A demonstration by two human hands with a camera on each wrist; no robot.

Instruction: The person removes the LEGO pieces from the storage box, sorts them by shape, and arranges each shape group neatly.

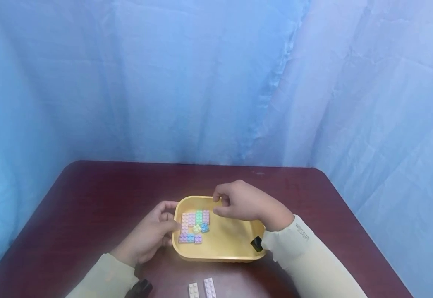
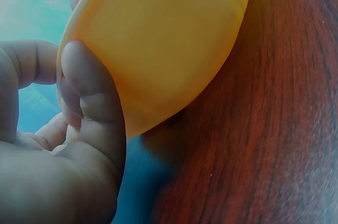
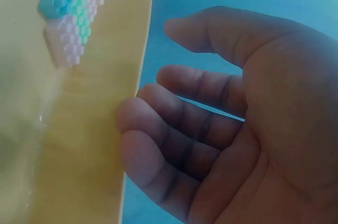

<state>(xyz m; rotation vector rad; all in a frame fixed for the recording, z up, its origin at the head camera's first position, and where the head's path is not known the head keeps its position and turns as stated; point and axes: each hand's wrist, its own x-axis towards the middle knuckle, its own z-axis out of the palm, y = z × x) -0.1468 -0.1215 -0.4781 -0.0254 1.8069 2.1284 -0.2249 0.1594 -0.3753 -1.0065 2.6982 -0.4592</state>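
Round-cornered yellow tray (image 1: 231,238), pastel bricks (image 1: 197,228) studs-up inside, toward its left end

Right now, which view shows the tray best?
Head: it takes in most of the tray, partly covered by the right hand and sleeve. Left wrist shows just one end, gripped by the left hand; right wrist, part of its inside with bricks.

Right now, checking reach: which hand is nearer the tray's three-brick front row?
Left hand: it grips the tray just left of the row; the right hand is over the tray's far side.
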